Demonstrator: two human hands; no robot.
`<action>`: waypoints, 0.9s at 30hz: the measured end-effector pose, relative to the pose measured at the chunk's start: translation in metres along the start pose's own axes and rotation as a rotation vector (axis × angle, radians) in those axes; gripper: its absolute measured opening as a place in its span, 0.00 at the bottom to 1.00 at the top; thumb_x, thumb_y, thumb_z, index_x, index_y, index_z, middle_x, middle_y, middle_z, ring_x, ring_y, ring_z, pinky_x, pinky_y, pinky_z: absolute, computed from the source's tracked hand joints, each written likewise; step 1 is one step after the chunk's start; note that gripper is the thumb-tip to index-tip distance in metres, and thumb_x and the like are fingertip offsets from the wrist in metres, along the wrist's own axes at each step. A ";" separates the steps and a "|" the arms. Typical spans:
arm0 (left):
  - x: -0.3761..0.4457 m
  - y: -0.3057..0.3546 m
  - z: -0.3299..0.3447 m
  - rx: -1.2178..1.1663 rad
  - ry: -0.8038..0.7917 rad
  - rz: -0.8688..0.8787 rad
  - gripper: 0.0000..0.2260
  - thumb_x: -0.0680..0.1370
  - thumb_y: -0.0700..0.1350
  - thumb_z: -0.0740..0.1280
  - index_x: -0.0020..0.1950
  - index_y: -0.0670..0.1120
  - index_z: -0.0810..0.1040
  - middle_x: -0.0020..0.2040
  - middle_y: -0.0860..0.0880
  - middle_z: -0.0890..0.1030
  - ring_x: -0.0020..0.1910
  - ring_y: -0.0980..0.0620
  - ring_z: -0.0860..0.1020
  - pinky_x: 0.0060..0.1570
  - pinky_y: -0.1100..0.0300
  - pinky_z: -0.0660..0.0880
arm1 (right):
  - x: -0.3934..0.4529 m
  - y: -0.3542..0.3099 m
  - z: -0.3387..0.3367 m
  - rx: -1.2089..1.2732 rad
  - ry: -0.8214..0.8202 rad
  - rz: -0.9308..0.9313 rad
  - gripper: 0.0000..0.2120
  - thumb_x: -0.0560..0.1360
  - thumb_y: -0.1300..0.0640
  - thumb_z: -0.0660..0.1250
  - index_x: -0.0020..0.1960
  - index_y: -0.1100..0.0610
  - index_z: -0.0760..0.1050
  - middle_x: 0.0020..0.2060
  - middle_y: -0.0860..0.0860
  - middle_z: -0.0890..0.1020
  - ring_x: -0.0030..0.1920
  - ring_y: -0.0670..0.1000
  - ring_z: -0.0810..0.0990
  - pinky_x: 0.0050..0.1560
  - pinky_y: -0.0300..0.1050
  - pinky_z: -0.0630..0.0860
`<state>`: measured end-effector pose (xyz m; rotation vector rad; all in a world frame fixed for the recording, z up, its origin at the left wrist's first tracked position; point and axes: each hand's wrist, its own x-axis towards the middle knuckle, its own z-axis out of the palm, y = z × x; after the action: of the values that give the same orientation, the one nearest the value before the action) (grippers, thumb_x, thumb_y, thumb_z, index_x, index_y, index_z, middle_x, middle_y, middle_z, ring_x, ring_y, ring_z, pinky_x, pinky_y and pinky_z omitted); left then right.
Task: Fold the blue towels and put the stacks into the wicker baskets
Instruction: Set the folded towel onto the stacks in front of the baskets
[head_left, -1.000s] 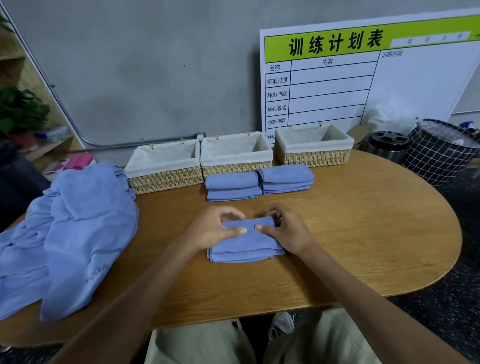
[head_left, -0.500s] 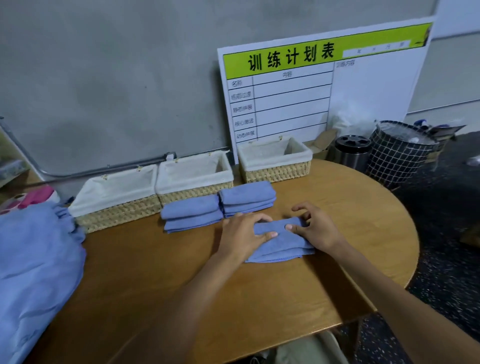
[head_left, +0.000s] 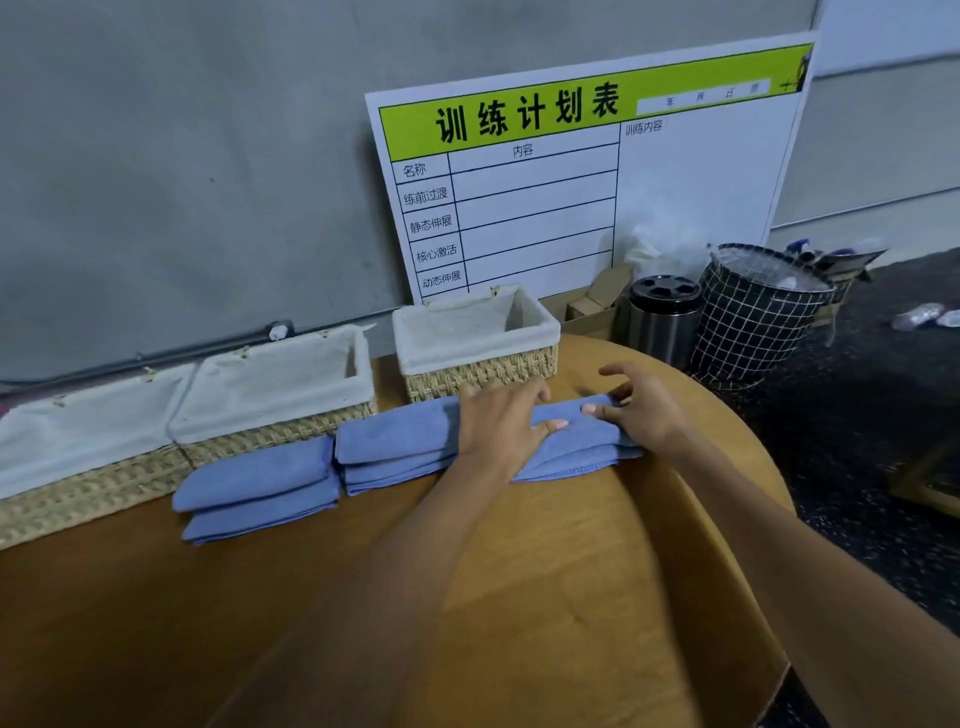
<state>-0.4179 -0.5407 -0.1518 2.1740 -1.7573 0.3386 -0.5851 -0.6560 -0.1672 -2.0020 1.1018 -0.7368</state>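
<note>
Folded blue towel lying on the table, just in front of the right basket and touching the neighbouring stack at its left end. Pressed flat under the left hand, fingers laid out straight across the top, thumb along the near fold. Pinched at the right end by the right hand, thumb on top, other fingers curled toward the far edge.

Soft, light and limp by the look of it: likely to sag and spill its layers if lifted by one corner. Best taken from both short ends at once, or scooped from beneath with palms flat, so the folds stay together. Little risk of slipping on the wood; none of breakage.

Second stack further left, in front of the middle basket. Third basket at far left. All three lined in white cloth and without towels.

Behind, leaning on the wall, a white board with a green header reading 训练计划表; below it 名称, 内容, 训练内容, then rows 练前过渡, 静态伸展, 核心激活, 动态伸展. Small date marks at top right too blurred to read. No brand visible on the towels.
</note>
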 end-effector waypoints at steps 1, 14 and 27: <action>0.006 -0.003 0.002 0.016 0.015 0.005 0.16 0.76 0.67 0.64 0.55 0.58 0.74 0.50 0.56 0.83 0.54 0.50 0.77 0.53 0.50 0.64 | 0.008 0.001 0.003 0.013 0.007 -0.007 0.30 0.72 0.53 0.76 0.70 0.55 0.70 0.54 0.57 0.78 0.51 0.54 0.77 0.50 0.46 0.73; 0.039 -0.046 0.013 0.056 0.016 0.036 0.16 0.77 0.66 0.64 0.56 0.59 0.82 0.52 0.56 0.79 0.56 0.51 0.76 0.58 0.48 0.67 | 0.058 0.010 0.032 0.057 0.105 -0.074 0.34 0.68 0.45 0.78 0.69 0.54 0.72 0.49 0.53 0.79 0.50 0.52 0.78 0.54 0.51 0.77; 0.031 -0.059 0.012 -0.066 0.012 0.030 0.16 0.77 0.64 0.66 0.58 0.59 0.83 0.55 0.57 0.82 0.54 0.52 0.79 0.56 0.48 0.71 | 0.045 0.006 0.037 -0.019 0.189 -0.118 0.30 0.69 0.42 0.76 0.65 0.54 0.74 0.45 0.51 0.80 0.45 0.48 0.78 0.43 0.40 0.73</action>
<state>-0.3535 -0.5624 -0.1565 2.0979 -1.7704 0.2960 -0.5389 -0.6859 -0.1866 -2.0601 1.1073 -0.9974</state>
